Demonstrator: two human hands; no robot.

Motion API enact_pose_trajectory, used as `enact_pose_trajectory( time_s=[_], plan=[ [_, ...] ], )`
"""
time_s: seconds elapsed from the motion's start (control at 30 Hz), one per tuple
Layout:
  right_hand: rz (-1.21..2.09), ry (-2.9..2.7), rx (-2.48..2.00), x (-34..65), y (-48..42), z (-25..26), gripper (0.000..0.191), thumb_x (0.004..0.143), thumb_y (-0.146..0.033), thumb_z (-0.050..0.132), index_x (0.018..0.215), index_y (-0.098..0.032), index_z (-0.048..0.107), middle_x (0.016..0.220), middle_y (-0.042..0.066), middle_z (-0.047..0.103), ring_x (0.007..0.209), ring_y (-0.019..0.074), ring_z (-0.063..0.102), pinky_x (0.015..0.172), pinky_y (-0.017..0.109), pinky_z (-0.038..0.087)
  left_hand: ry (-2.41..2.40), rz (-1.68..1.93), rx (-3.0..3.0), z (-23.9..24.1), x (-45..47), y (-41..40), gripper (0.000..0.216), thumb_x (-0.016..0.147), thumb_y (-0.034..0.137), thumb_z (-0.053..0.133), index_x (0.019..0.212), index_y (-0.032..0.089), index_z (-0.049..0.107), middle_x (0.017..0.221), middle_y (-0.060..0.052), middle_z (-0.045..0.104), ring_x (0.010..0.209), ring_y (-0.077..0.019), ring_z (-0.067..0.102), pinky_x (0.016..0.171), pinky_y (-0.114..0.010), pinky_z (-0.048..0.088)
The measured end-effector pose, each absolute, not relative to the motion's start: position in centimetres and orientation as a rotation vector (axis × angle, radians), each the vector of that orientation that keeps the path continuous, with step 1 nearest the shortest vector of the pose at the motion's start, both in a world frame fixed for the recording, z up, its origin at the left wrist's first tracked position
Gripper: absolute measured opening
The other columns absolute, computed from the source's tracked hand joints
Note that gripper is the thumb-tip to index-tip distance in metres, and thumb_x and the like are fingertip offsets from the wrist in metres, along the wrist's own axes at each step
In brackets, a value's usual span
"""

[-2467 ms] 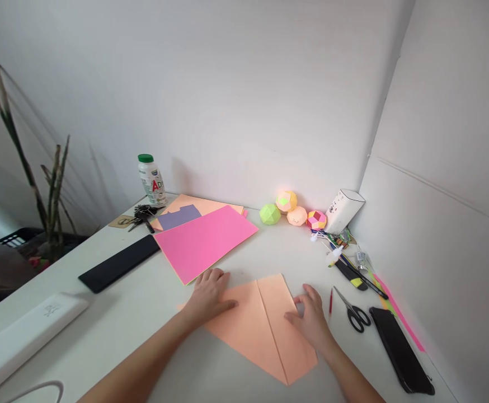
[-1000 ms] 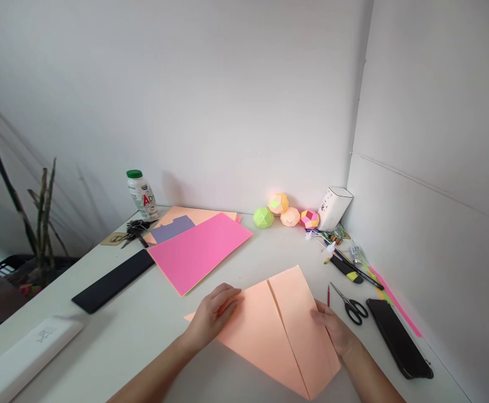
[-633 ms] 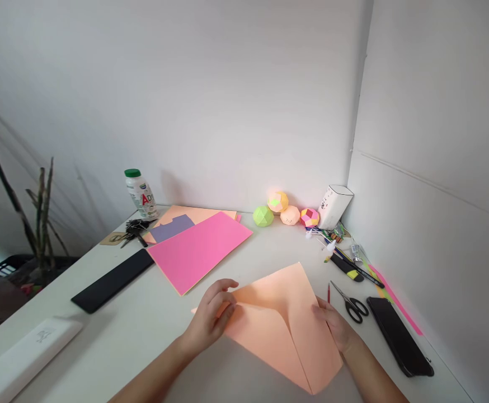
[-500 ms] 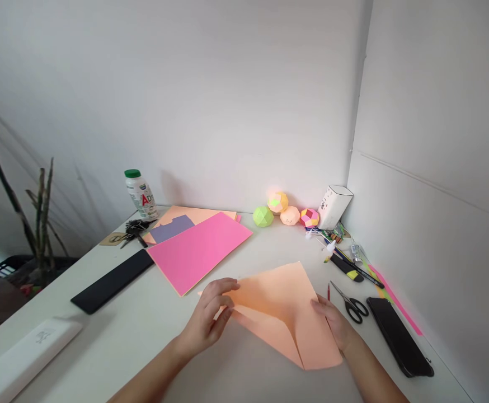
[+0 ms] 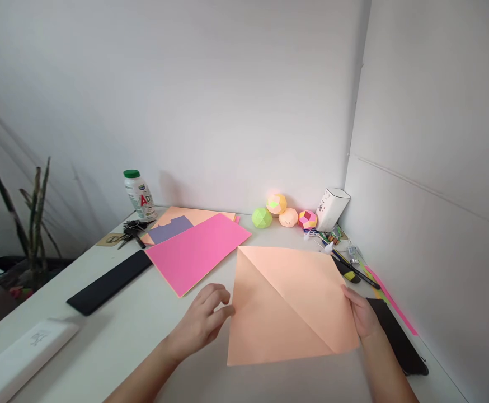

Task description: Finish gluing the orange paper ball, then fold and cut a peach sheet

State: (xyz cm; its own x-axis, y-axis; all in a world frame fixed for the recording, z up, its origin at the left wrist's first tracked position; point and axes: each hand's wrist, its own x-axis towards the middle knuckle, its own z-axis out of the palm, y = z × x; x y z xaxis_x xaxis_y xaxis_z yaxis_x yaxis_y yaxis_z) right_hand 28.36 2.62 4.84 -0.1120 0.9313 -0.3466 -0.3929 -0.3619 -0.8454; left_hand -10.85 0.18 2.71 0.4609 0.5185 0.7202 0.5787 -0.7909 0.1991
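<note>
A peach-orange paper square (image 5: 288,305) is opened out and held up off the white desk (image 5: 144,336), with one diagonal crease running from its upper left to its lower right. My left hand (image 5: 202,322) pinches its left edge, fingers curled. My right hand (image 5: 362,316) grips its right edge, mostly behind the sheet.
Pink sheet (image 5: 196,252) on a paper stack lies behind, with a black ruler-like bar (image 5: 110,281), keys (image 5: 129,230) and bottle (image 5: 137,194) at left. Paper balls (image 5: 281,211), white box (image 5: 332,208), pens (image 5: 345,260) and a black phone (image 5: 398,341) at right. White walls enclose the corner.
The folded triangular paper has been unfolded into a full square and lifted off the desk. Both hands moved apart to its side edges; it now hides the scissors.
</note>
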Motion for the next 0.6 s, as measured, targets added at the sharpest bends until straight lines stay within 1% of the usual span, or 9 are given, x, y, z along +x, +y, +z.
enact_pose_trajectory(
  time_s=[0.07,0.1,0.13,0.2,0.27,0.33,0.4,0.47,0.6],
  plan=[
    [1.598,-0.764,-1.102,28.1,2.5,4.7,0.046,0.067,-0.042,0.074,0.106,-0.018,0.068,0.104,0.012,0.073,0.107,0.0356,0.064,0.099,0.051,0.044,-1.084,-1.395,-2.727,2.4,-10.6,0.2,0.027,0.085,0.003,0.041,0.092,0.026,0.053,0.087,-0.004,0.052,0.084,-0.0199,0.052,0.071,-0.035,0.046],
    [1.575,-0.790,-1.088,27.9,2.4,4.6,0.049,0.067,-0.044,0.073,0.109,-0.019,0.066,0.106,0.012,0.073,0.108,0.0357,0.063,0.099,0.051,0.043,-1.184,-1.499,-2.808,2.2,-10.4,0.2,0.023,0.086,0.007,0.042,0.093,0.026,0.053,0.093,-0.006,0.053,0.090,-0.0210,0.054,0.076,-0.038,0.048],
    [1.562,-0.818,-1.071,27.7,2.3,4.5,0.052,0.068,-0.045,0.073,0.112,-0.020,0.065,0.109,0.013,0.072,0.108,0.0357,0.063,0.099,0.052,0.042,-1.307,-1.641,-2.896,2.0,-10.2,0.1,0.018,0.087,0.012,0.043,0.094,0.026,0.052,0.103,-0.008,0.053,0.099,-0.0226,0.054,0.081,-0.042,0.049],
    [1.568,-0.867,-1.035,27.3,1.9,4.3,0.056,0.067,-0.046,0.073,0.117,-0.021,0.062,0.111,0.013,0.071,0.110,0.0357,0.062,0.099,0.053,0.041,-1.630,-2.044,-3.029,1.5,-9.6,0.1,0.012,0.091,0.026,0.043,0.100,0.026,0.050,0.125,-0.011,0.047,0.116,-0.0257,0.052,0.091,-0.047,0.048],
    [1.602,-0.889,-1.001,26.8,1.4,4.0,0.058,0.065,-0.046,0.074,0.117,-0.022,0.062,0.110,0.013,0.071,0.111,0.0359,0.061,0.099,0.053,0.041,-2.065,-2.512,-2.946,1.0,-8.9,0.1,0.022,0.093,0.040,0.040,0.110,0.027,0.044,0.138,-0.013,0.040,0.122,-0.0274,0.051,0.094,-0.050,0.048],
    [1.647,-0.898,-0.973,26.2,0.9,3.7,0.057,0.062,-0.046,0.076,0.112,-0.022,0.065,0.107,0.013,0.072,0.112,0.0365,0.060,0.098,0.052,0.042,-2.546,-2.766,-2.611,0.4,-8.2,0.2,0.039,0.091,0.048,0.047,0.122,0.027,0.036,0.144,-0.017,0.034,0.119,-0.0279,0.056,0.096,-0.050,0.048],
    [1.673,-0.917,-0.958,25.6,0.6,3.4,0.052,0.061,-0.048,0.076,0.106,-0.022,0.067,0.106,0.013,0.072,0.112,0.0372,0.059,0.098,0.053,0.042,-2.841,-2.729,-2.403,-0.1,-7.7,0.2,0.060,0.084,0.047,0.060,0.130,0.025,0.028,0.146,-0.020,0.032,0.113,-0.0269,0.061,0.098,-0.048,0.048],
    [1.633,-0.949,-0.974,25.4,0.7,3.2,0.048,0.062,-0.050,0.075,0.101,-0.022,0.068,0.105,0.014,0.072,0.112,0.0376,0.059,0.098,0.053,0.042,-2.907,-2.611,-2.425,-0.4,-7.4,0.3,0.072,0.077,0.042,0.069,0.132,0.022,0.028,0.142,-0.021,0.038,0.107,-0.0250,0.064,0.096,-0.045,0.050],
    [1.301,-0.960,-1.059,27.3,2.3,5.0,0.044,0.065,-0.052,0.074,0.096,-0.022,0.066,0.100,0.015,0.072,0.112,0.0371,0.059,0.097,0.051,0.043,-2.771,-2.461,-2.401,-0.2,-7.6,0.4,0.059,0.075,0.039,0.069,0.123,0.017,0.043,0.117,-0.014,0.059,0.096,-0.0219,0.066,0.088,-0.041,0.054]
  ],
)
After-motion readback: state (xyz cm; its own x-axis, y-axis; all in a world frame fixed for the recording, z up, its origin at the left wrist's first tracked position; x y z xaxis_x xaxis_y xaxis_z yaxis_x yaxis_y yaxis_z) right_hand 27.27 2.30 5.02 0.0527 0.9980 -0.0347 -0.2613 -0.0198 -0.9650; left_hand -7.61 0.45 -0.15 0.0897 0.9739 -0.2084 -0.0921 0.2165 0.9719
